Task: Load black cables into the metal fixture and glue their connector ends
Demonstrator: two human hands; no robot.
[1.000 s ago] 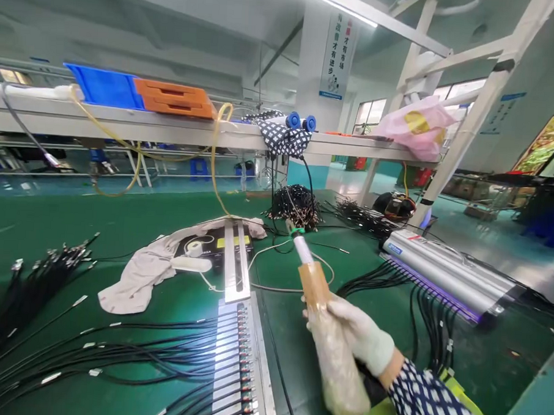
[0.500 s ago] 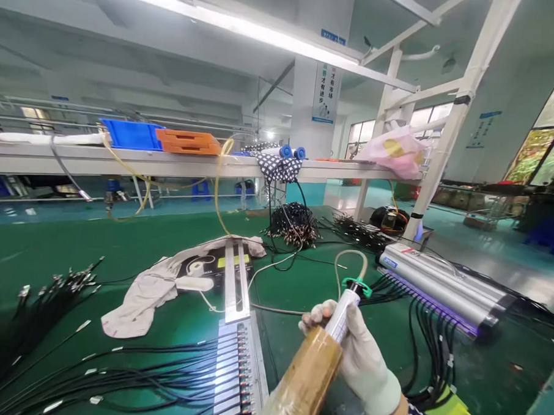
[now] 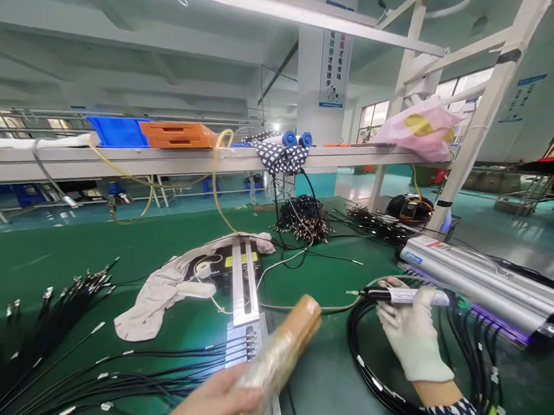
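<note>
My bare left hand (image 3: 225,392) is closed around a brown, tape-wrapped tube (image 3: 294,330) that leans up and to the right; a clear wrapping covers its lower part. On the right, my gloved right hand (image 3: 411,332) grips a glue syringe (image 3: 402,295) held almost level. Its thin tip points left, past a black section, and a green fitting (image 3: 462,302) shows behind its other end. Below the right hand lies a coil of black cable (image 3: 366,373). A metal fixture (image 3: 240,337) carrying a row of black cables with connectors stands left of the tube.
A silver lamp bar (image 3: 480,283) glowing violet lies right, above more cables. A crumpled cloth (image 3: 146,309) partly covers a black device (image 3: 210,267). Cable bundles (image 3: 304,215) lie farther back and at left (image 3: 66,302). An orange tray (image 3: 176,136) and blue bin (image 3: 117,132) sit on the shelf.
The syringe has come out of the tube, moved right and turned from upright to level, its tip now pointing left. My left hand has come into view on the tube's lower part. The view has shifted.
</note>
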